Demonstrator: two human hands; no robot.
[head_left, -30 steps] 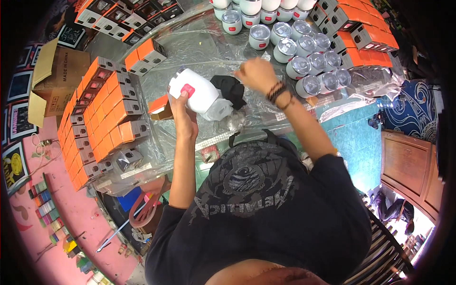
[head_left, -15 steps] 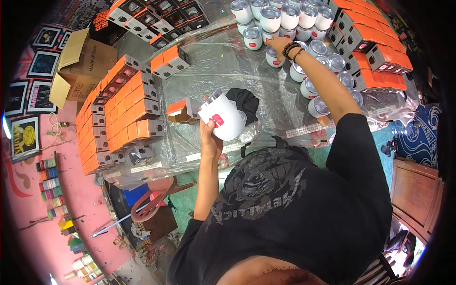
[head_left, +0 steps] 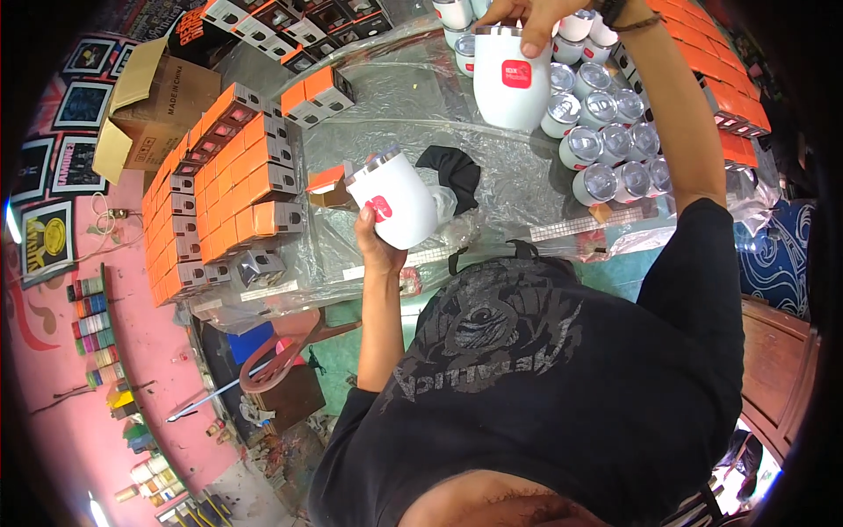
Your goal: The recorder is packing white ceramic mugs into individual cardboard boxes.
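My left hand (head_left: 379, 244) is closed around a white tumbler (head_left: 406, 206) with a steel rim and a red logo patch, held tilted above the table. At the upper middle, my right hand (head_left: 531, 19) grips a second white tumbler (head_left: 512, 92) near its rim, thumb on the front, raised off the table. Beyond and right of it stand several lidded white tumblers (head_left: 598, 107) in rows. A black cloth (head_left: 453, 174) lies behind the left-hand tumbler, and an opened orange box (head_left: 328, 186) rests to its left.
Stacked orange-and-grey boxes (head_left: 235, 189) fill the table's left side, with two more boxes (head_left: 318, 97) behind them. Dark boxes (head_left: 299, 28) stand at the back, and orange boxes (head_left: 716, 66) at the right. An open cardboard carton (head_left: 180, 110) sits far left. Clear plastic (head_left: 386, 101) covers the table.
My right hand has lifted a tumbler from the group and brought it up. My left hand with its tumbler has shifted slightly left.
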